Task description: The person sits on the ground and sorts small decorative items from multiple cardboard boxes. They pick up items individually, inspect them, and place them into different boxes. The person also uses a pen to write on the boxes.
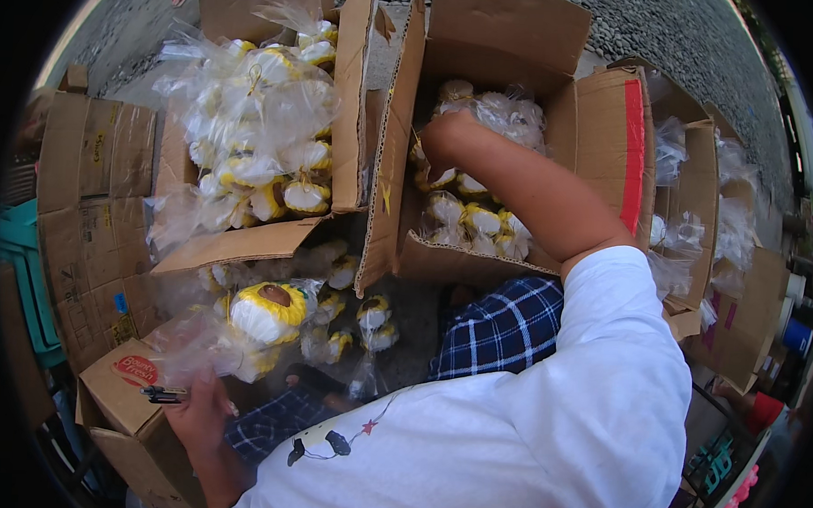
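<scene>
My left hand [202, 414] is closed on the gathered end of a clear plastic bag. A dark pen [163, 394] also sticks out between its fingers. Inside the bag is a rounded white-and-yellow piece with a brown centre [270, 308], like a flower. My right hand [446, 141] reaches down inside the open cardboard box [508, 26] in the middle, by its left wall. Its fingers are mostly hidden by the hand itself, so a grip cannot be made out. Similar bagged white-and-yellow pieces [481, 219] lie in that box around the hand.
At the left, another open box [352, 100] is heaped with the same bagged pieces. More bagged pieces [377, 325] lie on the ground before me. A small brown carton [120, 387] stands near my left hand; further open boxes [694, 210] stand to the right.
</scene>
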`<state>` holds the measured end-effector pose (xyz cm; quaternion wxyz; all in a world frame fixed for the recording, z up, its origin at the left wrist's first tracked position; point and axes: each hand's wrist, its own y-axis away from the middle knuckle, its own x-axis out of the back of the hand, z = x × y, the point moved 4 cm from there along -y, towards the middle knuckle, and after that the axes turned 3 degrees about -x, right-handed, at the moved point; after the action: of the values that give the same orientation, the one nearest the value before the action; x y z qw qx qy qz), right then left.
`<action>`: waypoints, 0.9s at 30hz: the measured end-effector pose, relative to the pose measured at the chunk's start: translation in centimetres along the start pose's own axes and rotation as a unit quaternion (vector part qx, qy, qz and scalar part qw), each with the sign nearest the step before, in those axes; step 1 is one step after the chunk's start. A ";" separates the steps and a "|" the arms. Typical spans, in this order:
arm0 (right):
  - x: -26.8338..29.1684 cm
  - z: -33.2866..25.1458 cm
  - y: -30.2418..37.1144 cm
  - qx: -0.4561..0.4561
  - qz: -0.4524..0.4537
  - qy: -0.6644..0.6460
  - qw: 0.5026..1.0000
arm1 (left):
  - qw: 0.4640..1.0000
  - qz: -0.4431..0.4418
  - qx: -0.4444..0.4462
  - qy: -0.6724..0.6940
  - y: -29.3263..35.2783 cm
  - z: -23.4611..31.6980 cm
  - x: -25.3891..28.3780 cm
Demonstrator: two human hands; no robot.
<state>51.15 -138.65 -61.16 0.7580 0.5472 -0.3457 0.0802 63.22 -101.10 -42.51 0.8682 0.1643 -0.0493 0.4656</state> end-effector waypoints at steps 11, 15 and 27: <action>-5.4 1.2 -3.4 -0.019 0.109 -0.194 0.975 | 1.000 -0.021 -0.021 -0.003 0.7 -0.7 1.2; -6.3 0.4 -3.8 0.013 0.119 -0.164 0.979 | 0.999 -0.030 -0.038 0.008 0.6 -0.6 1.1; -7.2 -1.0 -2.1 0.000 0.291 -0.359 0.887 | 0.999 -0.030 -0.033 0.016 0.5 -0.9 1.2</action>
<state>47.25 -136.76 -67.39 0.5249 0.4138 -0.7377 0.0953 63.47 -99.60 -42.99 0.8875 0.1292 -0.0462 0.4400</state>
